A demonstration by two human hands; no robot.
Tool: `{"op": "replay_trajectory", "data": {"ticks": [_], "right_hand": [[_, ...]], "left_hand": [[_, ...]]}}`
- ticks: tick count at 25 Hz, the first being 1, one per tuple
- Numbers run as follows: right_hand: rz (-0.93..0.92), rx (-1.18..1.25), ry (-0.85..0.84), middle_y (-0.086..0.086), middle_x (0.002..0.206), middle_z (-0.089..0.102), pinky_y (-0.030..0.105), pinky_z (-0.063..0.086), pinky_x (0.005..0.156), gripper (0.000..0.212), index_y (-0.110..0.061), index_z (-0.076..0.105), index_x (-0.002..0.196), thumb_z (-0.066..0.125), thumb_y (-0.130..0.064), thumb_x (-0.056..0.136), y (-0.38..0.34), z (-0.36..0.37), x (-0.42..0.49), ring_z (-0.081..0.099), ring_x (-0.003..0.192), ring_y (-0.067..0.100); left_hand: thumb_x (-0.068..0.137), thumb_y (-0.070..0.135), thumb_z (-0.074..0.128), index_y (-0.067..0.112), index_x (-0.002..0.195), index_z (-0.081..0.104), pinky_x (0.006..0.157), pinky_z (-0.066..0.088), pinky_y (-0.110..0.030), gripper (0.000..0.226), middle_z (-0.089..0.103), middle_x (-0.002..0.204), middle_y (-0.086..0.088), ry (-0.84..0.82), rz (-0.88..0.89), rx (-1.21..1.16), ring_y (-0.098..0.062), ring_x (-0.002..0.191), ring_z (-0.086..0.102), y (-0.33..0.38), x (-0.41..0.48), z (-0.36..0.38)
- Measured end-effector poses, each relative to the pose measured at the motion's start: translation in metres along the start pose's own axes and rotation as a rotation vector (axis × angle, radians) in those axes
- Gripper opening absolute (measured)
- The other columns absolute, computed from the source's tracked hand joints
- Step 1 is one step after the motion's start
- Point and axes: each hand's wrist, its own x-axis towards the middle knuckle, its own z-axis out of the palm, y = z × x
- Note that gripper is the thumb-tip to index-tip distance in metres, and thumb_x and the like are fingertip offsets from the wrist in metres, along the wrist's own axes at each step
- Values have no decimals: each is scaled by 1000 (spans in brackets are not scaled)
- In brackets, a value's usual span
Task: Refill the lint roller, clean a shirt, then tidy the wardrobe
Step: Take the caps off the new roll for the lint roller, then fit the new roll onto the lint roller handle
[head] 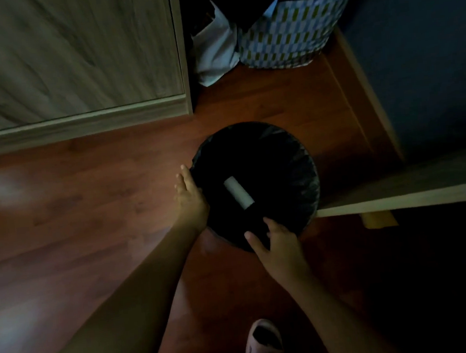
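Observation:
A round bin [304, 170] lined with a black bag stands on the wooden floor. Over its opening is the lint roller [239, 192], a white roll on a dark handle that is hard to make out in the dim light. My right hand [277, 243] is at the bin's near edge, its fingers curled around that dark handle. My left hand [191, 198] lies flat against the bin's left rim with the fingers stretched out and nothing in them. The wardrobe [69, 58] with its pale wood-grain door stands to the upper left.
A patterned fabric bag [292, 33] and a pale cloth [215, 56] sit in the corner behind the bin, beside the wardrobe's side. A blue wall [417, 47] is at the right, a pale ledge [397, 198] to its lower right. My slippered feet [264, 338] are at the bottom.

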Motion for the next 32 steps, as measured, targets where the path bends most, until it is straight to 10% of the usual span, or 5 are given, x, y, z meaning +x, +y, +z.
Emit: {"op": "replay_trajectory", "data": {"ticks": [5,16,32], "right_hand": [[-25,-3,25,13,141,45,36,45,98,64,-12,33,142,44,-50,91,-49,-78,-60,48,126,24],[-208,-5,216,10,146,39,32,35,106,57,-12,31,143,43,-41,95,-168,-287,-312,39,132,23],[-72,-32,430,14,136,51,40,36,105,72,-7,48,131,40,-62,86,104,-421,-473,48,126,30]], "left_hand": [[101,10,31,-6,146,-1,114,17,-41,58,2,155,-26,-8,100,-38,-38,144,5,67,-73,-76],[100,20,38,3,149,10,108,32,-46,59,34,146,-27,39,295,-146,-40,133,35,260,-344,-266],[99,29,41,4,148,17,114,18,-29,60,24,154,-16,-79,524,-79,-26,142,23,429,-504,-89]]}}
